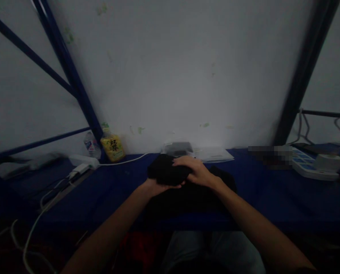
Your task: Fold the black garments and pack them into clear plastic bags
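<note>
A bundle of black cloth is held between my two hands above the blue table. My left hand supports it from below, its fingers mostly hidden under the cloth. From the right, my right hand lies over the bundle's side with its fingers bent round it. More black cloth lies on the table beneath and to the right of my hands; in the dim light its outline is hard to make out.
Behind the hands are a grey container and white papers. A yellow bottle and clear bottle stand at the back left of the blue table. Power strips with cables lie at both sides, between blue posts.
</note>
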`<state>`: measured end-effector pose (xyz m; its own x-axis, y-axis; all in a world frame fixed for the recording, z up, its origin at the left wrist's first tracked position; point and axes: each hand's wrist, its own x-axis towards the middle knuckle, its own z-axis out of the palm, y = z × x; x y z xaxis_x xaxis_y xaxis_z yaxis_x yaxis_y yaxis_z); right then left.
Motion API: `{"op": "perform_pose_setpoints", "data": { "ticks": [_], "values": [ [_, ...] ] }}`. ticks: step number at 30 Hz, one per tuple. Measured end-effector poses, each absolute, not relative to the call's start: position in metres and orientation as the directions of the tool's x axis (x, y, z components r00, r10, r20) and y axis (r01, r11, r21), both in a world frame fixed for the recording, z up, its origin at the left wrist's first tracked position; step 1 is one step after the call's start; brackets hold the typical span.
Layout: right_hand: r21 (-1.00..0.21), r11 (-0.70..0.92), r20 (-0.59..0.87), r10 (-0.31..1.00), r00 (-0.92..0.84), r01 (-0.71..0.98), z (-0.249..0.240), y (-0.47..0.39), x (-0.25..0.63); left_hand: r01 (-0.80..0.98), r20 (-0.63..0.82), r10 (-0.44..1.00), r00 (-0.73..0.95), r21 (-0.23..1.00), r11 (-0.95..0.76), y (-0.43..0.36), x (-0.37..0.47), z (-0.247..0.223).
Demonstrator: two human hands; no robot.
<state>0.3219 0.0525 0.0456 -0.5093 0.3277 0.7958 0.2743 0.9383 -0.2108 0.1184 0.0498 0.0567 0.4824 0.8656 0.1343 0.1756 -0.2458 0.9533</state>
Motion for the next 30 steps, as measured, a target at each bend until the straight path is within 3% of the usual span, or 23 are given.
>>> {"op": "perform_pose_setpoints", "data": {
  "ticks": [4,8,14,17,20,23,25,27,30],
  "values": [
    [-0.241,0.958,0.7,0.281,-0.656,0.153,0.047,0.044,0.314,0.006,-0.094,0.915,0.392,0.995,0.099,0.028,0.084,0.056],
    [-0.317,0.935,0.58,0.323,-0.748,0.157,0.048,0.041,0.31,-0.127,-0.213,0.88,0.425,0.948,0.291,0.011,0.067,0.053],
    [-0.457,0.883,0.258,0.244,-0.935,0.105,0.042,0.037,0.301,0.044,-0.392,0.831,0.395,0.912,0.409,0.001,0.048,0.026],
    [-0.434,0.875,0.294,0.364,-0.884,0.216,0.041,0.03,0.29,0.008,-0.39,0.82,0.419,0.905,0.426,0.003,0.04,0.019],
    [-0.247,0.87,0.362,0.491,-0.792,0.426,0.039,0.022,0.271,-0.052,-0.343,0.841,0.418,0.915,0.4,0.006,0.039,0.015],
    [-0.036,0.852,0.323,0.504,-0.801,0.522,0.037,0.016,0.255,-0.031,-0.307,0.885,0.349,0.94,0.339,0.008,0.041,0.012],
    [0.028,0.838,0.312,0.51,-0.801,0.545,0.037,0.013,0.253,0.014,-0.258,0.916,0.308,0.964,0.267,0.008,0.043,0.012],
    [0.004,0.829,0.353,0.523,-0.776,0.56,0.038,0.011,0.262,0.056,-0.172,0.943,0.285,0.985,0.163,0.009,0.044,0.012],
    [-0.155,0.793,0.498,0.578,-0.646,0.59,0.035,0.006,0.292,0.097,-0.073,0.966,0.249,0.994,0.05,0.011,0.046,0.013]
  ]
}}
